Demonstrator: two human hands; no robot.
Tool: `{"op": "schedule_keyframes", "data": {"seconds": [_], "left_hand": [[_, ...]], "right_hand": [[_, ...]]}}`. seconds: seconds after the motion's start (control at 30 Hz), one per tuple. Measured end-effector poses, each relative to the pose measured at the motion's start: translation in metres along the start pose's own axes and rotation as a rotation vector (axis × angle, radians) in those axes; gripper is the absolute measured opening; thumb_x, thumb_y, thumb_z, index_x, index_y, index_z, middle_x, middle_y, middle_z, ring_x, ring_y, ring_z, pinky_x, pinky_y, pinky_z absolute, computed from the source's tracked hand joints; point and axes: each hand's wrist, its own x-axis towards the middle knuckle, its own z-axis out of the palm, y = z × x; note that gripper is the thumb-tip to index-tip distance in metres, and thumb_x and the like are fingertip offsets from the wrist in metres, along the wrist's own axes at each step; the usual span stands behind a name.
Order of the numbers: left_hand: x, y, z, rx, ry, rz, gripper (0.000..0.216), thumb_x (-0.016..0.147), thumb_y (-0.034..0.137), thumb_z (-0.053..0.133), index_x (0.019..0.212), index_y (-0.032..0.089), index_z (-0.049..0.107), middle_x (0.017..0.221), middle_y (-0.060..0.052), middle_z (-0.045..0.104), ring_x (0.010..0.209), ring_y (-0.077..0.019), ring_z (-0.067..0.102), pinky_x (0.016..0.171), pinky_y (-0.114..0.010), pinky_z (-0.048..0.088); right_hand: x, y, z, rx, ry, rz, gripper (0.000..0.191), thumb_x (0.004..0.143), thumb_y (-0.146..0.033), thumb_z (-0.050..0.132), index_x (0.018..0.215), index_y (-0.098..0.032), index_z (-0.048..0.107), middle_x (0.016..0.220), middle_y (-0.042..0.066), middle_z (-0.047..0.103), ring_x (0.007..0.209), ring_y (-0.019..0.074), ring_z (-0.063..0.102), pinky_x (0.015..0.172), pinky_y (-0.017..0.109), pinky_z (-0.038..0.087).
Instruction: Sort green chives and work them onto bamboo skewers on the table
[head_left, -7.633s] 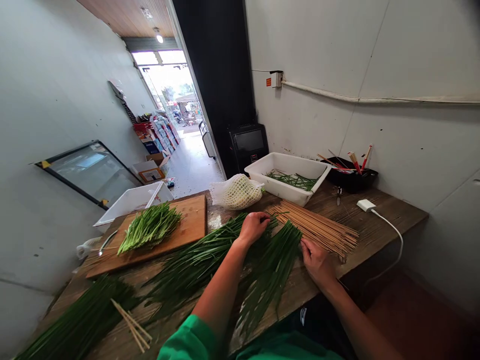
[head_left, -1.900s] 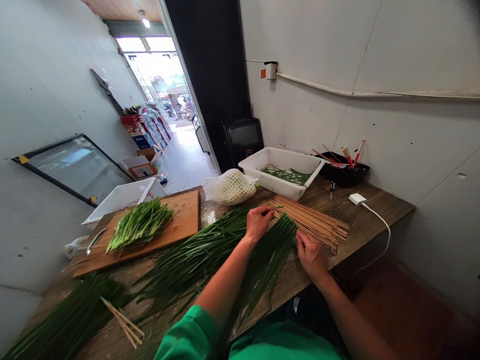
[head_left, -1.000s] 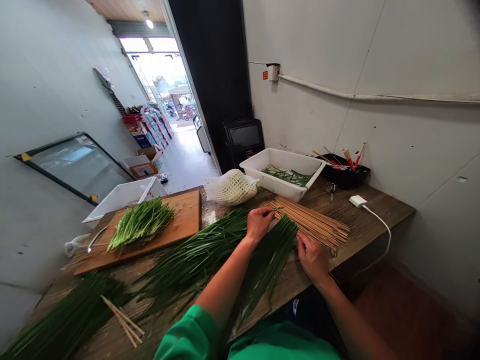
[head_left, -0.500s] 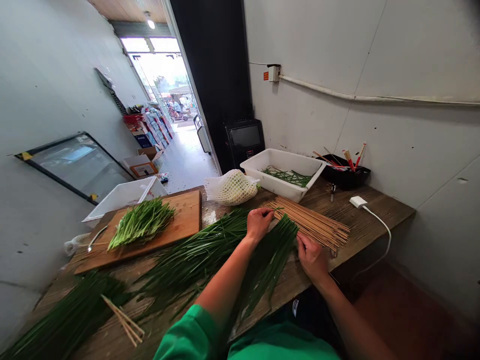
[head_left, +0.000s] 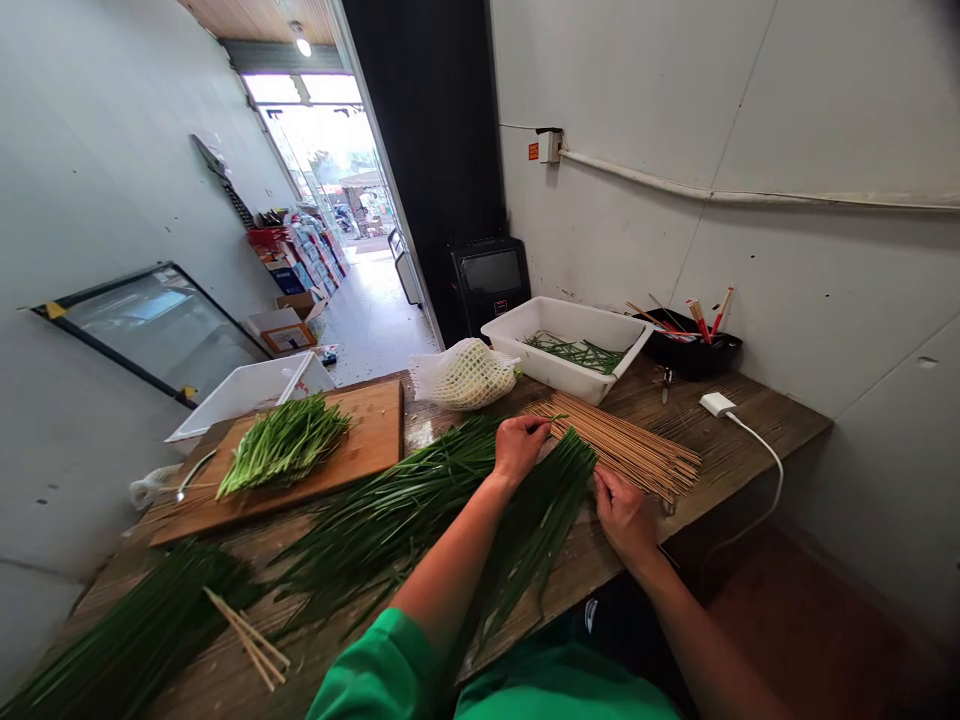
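My left hand [head_left: 519, 447] is closed in a pinch on a thin green chive strand, whose tip sticks out past the fingers over the bamboo skewers [head_left: 626, 445]. My right hand [head_left: 622, 508] is closed too, its fingertips at the right edge of a bunch of chives [head_left: 551, 500]; what they grip is hidden. This bunch lies between my forearms, its leaves trailing toward me. A larger pile of chives [head_left: 390, 500] spreads to the left of my left arm. The skewers lie side by side just beyond my right hand.
A cutting board [head_left: 375, 430] carries cut green stalks [head_left: 289, 445]. Behind stand a net-wrapped vegetable [head_left: 469, 375], a white tub [head_left: 570, 375] with green pieces, and a black tray [head_left: 697, 355]. Front left are more chives [head_left: 142, 630] and loose sticks [head_left: 247, 635]. A white charger [head_left: 718, 404] trails its cable off the right edge.
My hands, the chives and the skewers stay almost exactly where they were. The view has shifted very slightly.
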Motion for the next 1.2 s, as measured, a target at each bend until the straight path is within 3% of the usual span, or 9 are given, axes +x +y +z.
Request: {"op": "schedule_keyframes", "data": {"seconds": [0.77, 0.97, 1.13, 1.2], "left_hand": [[-0.003, 0.004, 0.0, 0.057, -0.036, 0.033, 0.016, 0.077, 0.016, 0.061, 0.086, 0.019, 0.074, 0.086, -0.003, 0.074, 0.078, -0.0141, 0.067, 0.079, -0.025, 0.049], [-0.013, 0.008, 0.008, 0.107, -0.121, 0.122, 0.019, 0.079, 0.015, 0.058, 0.089, 0.02, 0.074, 0.09, -0.003, 0.074, 0.083, -0.0151, 0.067, 0.082, -0.025, 0.049], [-0.007, 0.011, -0.013, 0.237, -0.291, 0.194, 0.026, 0.081, 0.015, 0.053, 0.097, 0.021, 0.073, 0.095, -0.003, 0.073, 0.087, -0.0162, 0.067, 0.082, -0.024, 0.048], [-0.001, 0.011, -0.028, 0.296, -0.259, 0.15, 0.025, 0.081, 0.015, 0.053, 0.095, 0.021, 0.073, 0.094, -0.004, 0.073, 0.086, -0.0165, 0.066, 0.08, -0.023, 0.048]], "right_hand": [[0.0, 0.0, 0.0, 0.033, -0.004, 0.012, 0.036, 0.094, -0.031, 0.033, 0.1, -0.016, 0.065, 0.093, 0.011, 0.07, 0.084, 0.0209, 0.064, 0.075, 0.033, 0.05], [0.0, 0.0, -0.001, 0.014, -0.01, 0.038, 0.035, 0.094, -0.03, 0.034, 0.1, -0.015, 0.065, 0.096, 0.012, 0.07, 0.087, 0.0215, 0.064, 0.078, 0.034, 0.05], [0.0, -0.002, -0.003, -0.005, -0.012, 0.049, 0.035, 0.094, -0.03, 0.034, 0.098, -0.015, 0.065, 0.093, 0.012, 0.07, 0.083, 0.021, 0.065, 0.073, 0.032, 0.049], [0.0, -0.002, -0.003, -0.027, 0.012, 0.046, 0.036, 0.094, -0.032, 0.034, 0.097, -0.015, 0.066, 0.092, 0.012, 0.07, 0.081, 0.0209, 0.065, 0.073, 0.032, 0.049]]}}
